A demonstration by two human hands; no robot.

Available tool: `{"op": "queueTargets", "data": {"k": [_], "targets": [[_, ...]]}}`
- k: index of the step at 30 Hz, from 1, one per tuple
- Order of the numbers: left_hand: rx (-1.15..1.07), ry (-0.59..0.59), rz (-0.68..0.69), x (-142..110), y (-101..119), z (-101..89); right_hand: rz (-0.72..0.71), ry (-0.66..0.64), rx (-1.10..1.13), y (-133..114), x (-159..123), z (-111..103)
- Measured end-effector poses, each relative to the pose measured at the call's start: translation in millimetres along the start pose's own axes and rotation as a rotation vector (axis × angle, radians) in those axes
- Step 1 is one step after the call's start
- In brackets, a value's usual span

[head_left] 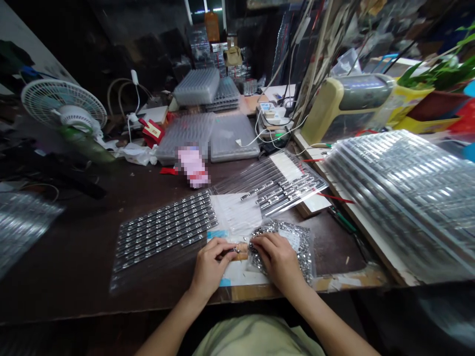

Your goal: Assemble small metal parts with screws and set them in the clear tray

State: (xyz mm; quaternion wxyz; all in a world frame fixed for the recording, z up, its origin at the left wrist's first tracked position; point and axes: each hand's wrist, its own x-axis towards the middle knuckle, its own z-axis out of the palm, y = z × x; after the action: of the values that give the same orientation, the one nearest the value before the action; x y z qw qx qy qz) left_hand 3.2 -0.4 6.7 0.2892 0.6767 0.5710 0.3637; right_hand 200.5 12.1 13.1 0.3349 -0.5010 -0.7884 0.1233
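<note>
My left hand pinches a small metal part against a tan block fixed on a white sheet. At the open side of a clear bag full of small shiny metal pieces, my right hand has its thumb and fingertips closed together; what they hold, if anything, is too small to make out. Left of my hands lies a clear ribbed tray with rows of dark and silver metal parts. Another ribbed tray, partly filled with such parts, rests behind the bag.
Stacked clear trays stand at the right, and more trays at the back. A pixelated pink object lies mid-table. A fan is at the left. White cables run near a beige machine.
</note>
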Motion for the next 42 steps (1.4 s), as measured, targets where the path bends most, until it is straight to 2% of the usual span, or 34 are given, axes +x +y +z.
{"op": "queueTargets", "data": {"k": [4, 14, 17, 21, 23, 29, 34, 39, 42], "targets": [[0.050, -0.019, 0.062, -1, 1, 3.2, 0.005, -0.009, -0.018, 1, -2, 1], [0.166, -0.058, 0.077, -1, 5, 5.5, 0.019, -0.015, -0.062, -4, 2, 3], [0.079, -0.001, 0.080, -1, 4, 4.1, 0.029, -0.029, -0.081, -11, 6, 6], [-0.039, 0.146, 0.033, 0, 0, -0.5, -0.006, -0.068, -0.085, -22, 9, 16], [-0.056, 0.169, 0.026, 1, -1, -2.1, -0.010, -0.076, -0.099, -25, 9, 20], [-0.088, 0.141, 0.023, 1, -1, -1.6, -0.029, -0.094, -0.139, -25, 10, 20], [-0.089, 0.146, 0.014, 2, 0, -1.0, 0.014, -0.024, -0.304, -14, 20, 15], [-0.085, 0.131, 0.008, 3, -2, -1.5, -0.049, -0.065, -0.420, -13, 25, 21], [-0.064, 0.118, 0.004, 6, 2, -0.6, -0.061, -0.069, -0.403, -14, 24, 21]]}}
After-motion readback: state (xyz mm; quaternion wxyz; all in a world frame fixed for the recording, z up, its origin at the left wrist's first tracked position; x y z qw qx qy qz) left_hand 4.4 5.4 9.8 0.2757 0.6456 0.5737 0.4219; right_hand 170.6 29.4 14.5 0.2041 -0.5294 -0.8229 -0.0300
